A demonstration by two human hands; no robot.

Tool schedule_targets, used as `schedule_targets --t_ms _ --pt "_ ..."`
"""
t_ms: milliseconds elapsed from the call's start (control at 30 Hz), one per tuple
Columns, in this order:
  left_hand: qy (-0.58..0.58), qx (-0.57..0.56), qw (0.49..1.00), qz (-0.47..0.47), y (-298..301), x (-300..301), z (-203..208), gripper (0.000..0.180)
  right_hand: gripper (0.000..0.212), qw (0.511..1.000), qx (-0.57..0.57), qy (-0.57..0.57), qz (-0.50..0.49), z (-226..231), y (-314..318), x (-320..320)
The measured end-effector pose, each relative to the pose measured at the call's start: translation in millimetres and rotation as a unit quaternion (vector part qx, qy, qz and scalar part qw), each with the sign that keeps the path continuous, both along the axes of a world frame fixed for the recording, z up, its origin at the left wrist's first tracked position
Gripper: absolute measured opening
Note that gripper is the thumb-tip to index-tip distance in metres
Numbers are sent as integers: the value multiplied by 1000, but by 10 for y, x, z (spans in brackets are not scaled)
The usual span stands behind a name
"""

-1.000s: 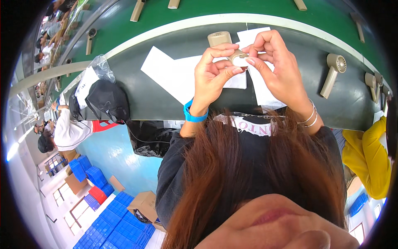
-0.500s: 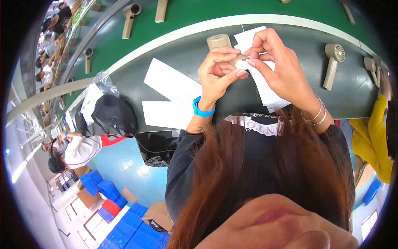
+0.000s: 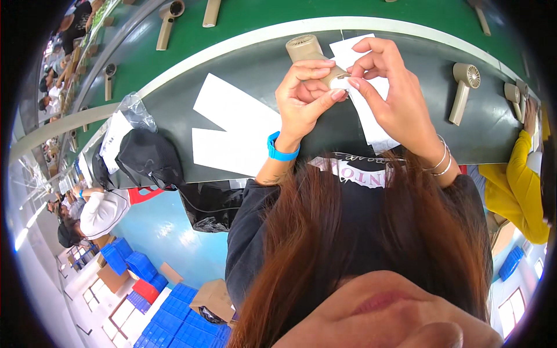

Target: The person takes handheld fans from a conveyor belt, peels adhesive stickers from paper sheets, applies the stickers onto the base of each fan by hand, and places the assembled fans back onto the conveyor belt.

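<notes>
My left hand (image 3: 299,100) is wrapped round a beige handheld fan (image 3: 304,49), with the round grille head pointing away from me and the handle end toward my right hand. A small white piece (image 3: 339,84) shows at that handle end. My right hand (image 3: 397,101) is closed in a pinch beside it, thumb and forefinger close against the handle end; what lies between the fingertips is too small to make out. White paper sheets (image 3: 371,119) lie on the dark bench under and behind my right hand.
More white sheets (image 3: 223,148) lie to the left, by a black bag (image 3: 149,156). Another beige fan (image 3: 464,90) rests at the right, near a co-worker's yellow sleeve (image 3: 525,162). Beyond the white rim, a green conveyor (image 3: 261,17) carries several fans.
The fan in my left hand has tilted so its grille shows more. My right hand stays pinched at the handle end. The whole view has shifted slightly.
</notes>
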State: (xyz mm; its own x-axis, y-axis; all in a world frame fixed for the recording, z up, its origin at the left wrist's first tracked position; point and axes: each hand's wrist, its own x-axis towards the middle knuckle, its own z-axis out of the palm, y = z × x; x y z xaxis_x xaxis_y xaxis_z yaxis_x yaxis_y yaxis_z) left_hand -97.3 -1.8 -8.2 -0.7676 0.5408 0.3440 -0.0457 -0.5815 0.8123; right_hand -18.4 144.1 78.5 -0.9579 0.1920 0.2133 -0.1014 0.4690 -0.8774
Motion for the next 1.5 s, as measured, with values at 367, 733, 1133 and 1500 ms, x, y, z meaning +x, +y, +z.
schedule_targets --t_ms 367,733,1133,1500 --pt "12 4 1000 4 34 14 11 34 41 995 79 22 -49 51 -58 10" --pt "-31 10 999 18 -38 -18 147 27 41 992 96 29 -83 -171 174 -208" --pt "-32 49 975 215 -312 -277 237 29 38 979 147 119 74 -507 180 -1202" --pt "265 -157 951 -42 -400 -310 373 9 38 922 348 143 90 -725 48 -2044"
